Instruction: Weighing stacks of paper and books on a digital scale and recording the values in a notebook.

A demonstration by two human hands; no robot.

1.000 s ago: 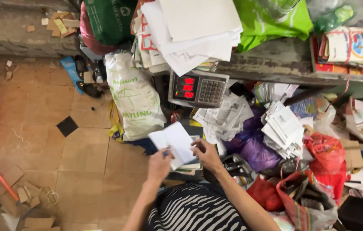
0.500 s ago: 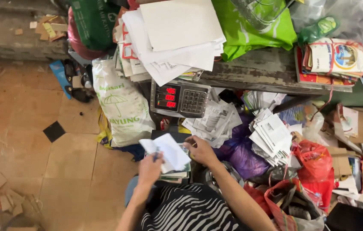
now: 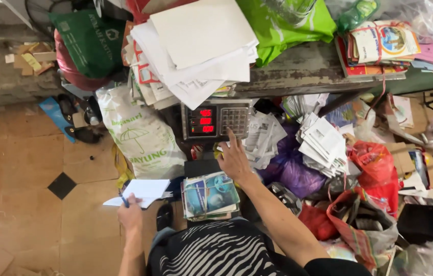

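1. Brown tiled floor (image 3: 27, 168) filled the left of the frame; a worn tabletop (image 3: 303, 71) crossed the upper centre, loaded with a stack of white paper sheets (image 3: 201, 46) and a green bag (image 3: 283, 25).
2. Below the tabletop edge sat a weighing scale (image 3: 216, 120) with red lit digits and a grey keypad.
3. The right hand (image 3: 234, 158) reached up to the scale, fingers extended, with the fingertips at the lower edge of the keypad; its grip was released and held nothing.
4. The left hand (image 3: 130, 214), at lower left centre, had its grip clenched on a white notepad (image 3: 142, 191) and a blue pen (image 3: 123, 199).
5. A tied bundle of printed booklets (image 3: 210, 195) lay between the two hands, just below the scale.
6. A white printed sack (image 3: 142, 140) stood left of the scale; a purple bag (image 3: 293, 171), a red bag (image 3: 377, 171) and loose folded papers (image 3: 323, 143) lay at the right.
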